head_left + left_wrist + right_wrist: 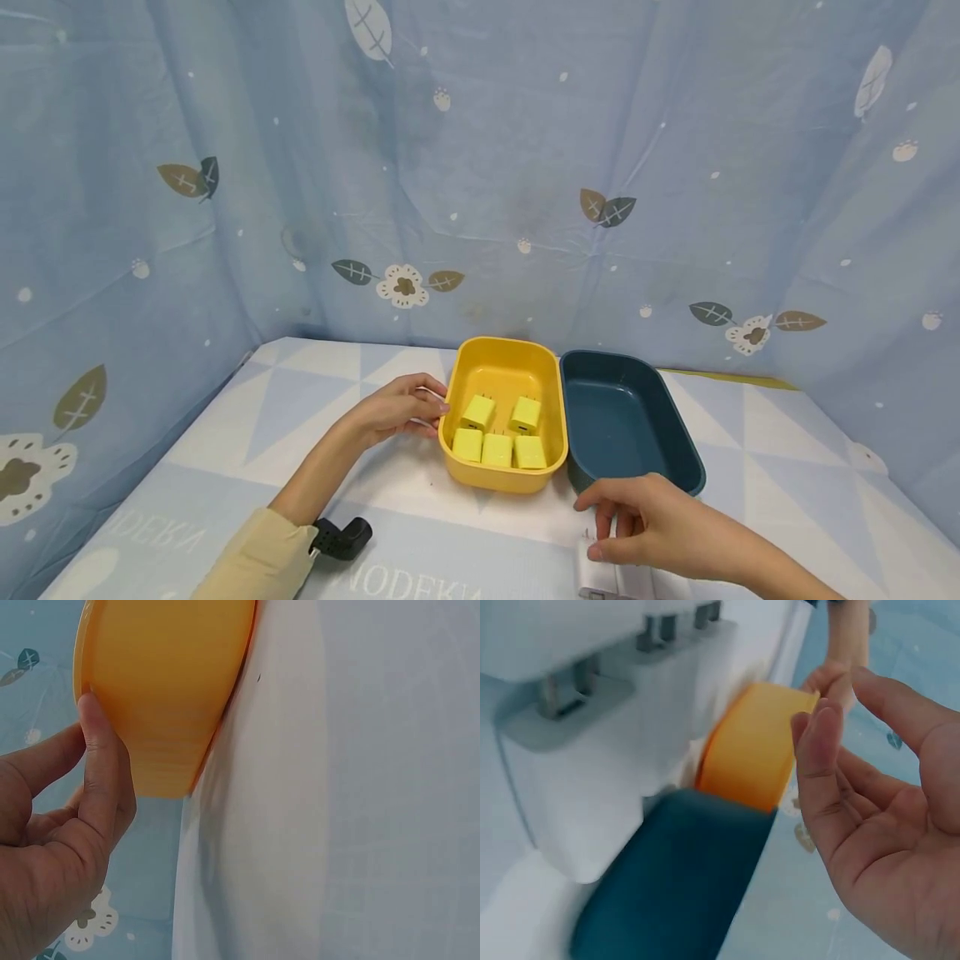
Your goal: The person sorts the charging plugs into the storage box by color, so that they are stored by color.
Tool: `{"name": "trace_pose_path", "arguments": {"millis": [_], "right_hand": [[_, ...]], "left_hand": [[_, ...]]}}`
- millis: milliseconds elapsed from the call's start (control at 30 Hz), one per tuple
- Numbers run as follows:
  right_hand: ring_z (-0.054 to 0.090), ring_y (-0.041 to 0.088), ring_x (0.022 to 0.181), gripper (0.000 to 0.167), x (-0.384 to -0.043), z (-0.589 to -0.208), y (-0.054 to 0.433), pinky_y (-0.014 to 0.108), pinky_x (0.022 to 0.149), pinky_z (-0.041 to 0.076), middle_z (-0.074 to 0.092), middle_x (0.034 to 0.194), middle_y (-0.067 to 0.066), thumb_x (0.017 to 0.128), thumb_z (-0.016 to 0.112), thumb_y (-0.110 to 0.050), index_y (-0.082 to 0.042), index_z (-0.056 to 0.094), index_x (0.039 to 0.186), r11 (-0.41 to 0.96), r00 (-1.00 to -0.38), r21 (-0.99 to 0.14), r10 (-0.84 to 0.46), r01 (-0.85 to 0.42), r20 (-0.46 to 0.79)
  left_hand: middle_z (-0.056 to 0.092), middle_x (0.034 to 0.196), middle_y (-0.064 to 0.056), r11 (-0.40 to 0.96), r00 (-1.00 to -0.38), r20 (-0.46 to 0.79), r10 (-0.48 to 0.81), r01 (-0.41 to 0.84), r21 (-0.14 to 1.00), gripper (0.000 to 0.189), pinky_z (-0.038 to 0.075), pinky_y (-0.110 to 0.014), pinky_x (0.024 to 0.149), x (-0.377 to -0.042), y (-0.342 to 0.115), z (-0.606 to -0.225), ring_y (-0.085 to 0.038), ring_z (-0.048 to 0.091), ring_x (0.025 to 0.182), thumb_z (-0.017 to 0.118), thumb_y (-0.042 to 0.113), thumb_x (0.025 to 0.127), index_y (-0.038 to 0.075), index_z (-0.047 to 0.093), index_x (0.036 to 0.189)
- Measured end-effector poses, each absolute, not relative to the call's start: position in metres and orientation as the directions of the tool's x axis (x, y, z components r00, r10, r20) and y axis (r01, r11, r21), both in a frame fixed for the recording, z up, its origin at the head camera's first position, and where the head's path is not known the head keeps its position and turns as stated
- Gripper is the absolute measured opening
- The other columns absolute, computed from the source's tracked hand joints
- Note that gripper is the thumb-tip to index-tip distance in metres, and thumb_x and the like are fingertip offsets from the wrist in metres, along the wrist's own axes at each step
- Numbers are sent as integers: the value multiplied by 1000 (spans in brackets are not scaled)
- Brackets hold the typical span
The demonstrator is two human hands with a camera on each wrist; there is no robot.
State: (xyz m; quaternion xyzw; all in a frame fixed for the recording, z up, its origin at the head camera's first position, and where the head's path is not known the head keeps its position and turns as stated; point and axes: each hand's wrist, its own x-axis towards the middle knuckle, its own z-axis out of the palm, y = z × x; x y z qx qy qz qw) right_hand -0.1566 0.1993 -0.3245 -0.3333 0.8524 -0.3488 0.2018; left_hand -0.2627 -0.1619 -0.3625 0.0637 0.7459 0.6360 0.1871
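My left hand [397, 407] holds the left rim of a yellow bin [502, 482] with its fingertips; the left wrist view shows the fingers [101, 765] at that rim. Several yellow charger plugs [497, 450] lie inside the bin, mostly toward its near end. My right hand [663, 525] hovers over white charger plugs [597, 575] at the table's near edge. Its thumb and forefinger are spread apart, and nothing sits between them in the right wrist view. Metal prongs stick up from the white plugs [570, 765].
A dark teal bin [615, 425] stands against the yellow bin's right side, just beyond my right hand. Behind the table [300, 375] hangs a patterned blue curtain [510, 167]. A black strap mount [341, 537] sits at my left wrist.
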Motion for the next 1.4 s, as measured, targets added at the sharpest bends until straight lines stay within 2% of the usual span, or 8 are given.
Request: {"name": "trace_pose_path", "arguments": {"millis": [233,400,667,900,1133,1400], "right_hand": [[57,15,71,35,-148,-338,204,25,59,50,61,85,-2,83,82,-23,-19,67,114,668,-732,-706,-600,-235,-324],[55,20,72,37,-147,-347,203,26,59,49,59,84,0,79,84,-23,-21,68,113,720,-746,-675,-537,-161,-394],[54,19,72,39,-148,-352,199,27,60,49,58,83,-1,77,86,-21,-18,69,112,762,-760,-620,-512,-187,-400],[51,10,68,35,-149,-355,193,23,58,45,52,79,-4,77,86,-19,-15,69,108,798,-776,-531,-516,-284,-362],[52,10,68,37,-150,-357,193,23,58,47,53,80,-5,78,85,-27,-18,69,110,782,-777,-551,-528,-290,-341],[53,11,70,38,-153,-358,191,25,59,49,56,80,-7,81,83,-28,-20,68,115,772,-773,-571,-533,-279,-343]], "left_hand": [[63,98,-15,188,-924,-204,325,-148,971,33,60,-32,74,-264,-162,-363,-21,65,75,65,9,96,-3,50,123],[63,98,-15,186,-924,-208,322,-153,970,33,60,-32,74,-263,-162,-363,-21,65,75,66,8,95,-3,50,123],[63,100,-15,188,-924,-211,318,-157,970,33,60,-32,74,-262,-161,-362,-21,65,75,65,8,96,-3,50,123],[62,100,-16,191,-923,-211,321,-155,969,33,60,-32,74,-262,-161,-361,-21,65,76,65,8,96,-3,50,123],[61,99,-15,191,-924,-213,318,-158,969,33,60,-32,74,-263,-161,-362,-22,65,76,65,9,96,-3,50,123],[62,99,-15,187,-924,-214,318,-160,969,32,60,-32,74,-264,-161,-363,-21,66,76,65,8,96,-3,51,122]]}}
